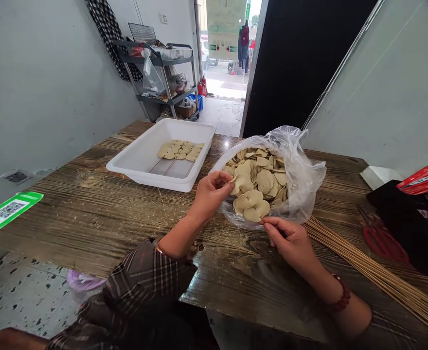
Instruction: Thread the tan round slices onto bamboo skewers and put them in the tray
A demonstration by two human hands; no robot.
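Observation:
My right hand (289, 238) pinches a thin wooden skewer whose far part runs through several flat, round, beige slices (252, 205). Between the thumb and finger of my left hand (214, 192) is another beige slice (242, 182), close to the skewered ones. Both hands are at the near side of a clear plastic bag (303, 180), which lies open and full of loose slices (265, 180). To the left, a white plastic tray (144, 176) contains filled skewers (181, 149) lying side by side. Most of the held skewer is hidden by the slices and my fingers.
Bare bamboo skewers (374, 270) lie in a bundle at the right. Beyond them are red-handled scissors (383, 240) and a black bag (403, 214). A green-edged code card (9, 211) is at the left table edge. A shelf cart (163, 63) stands behind, near a doorway.

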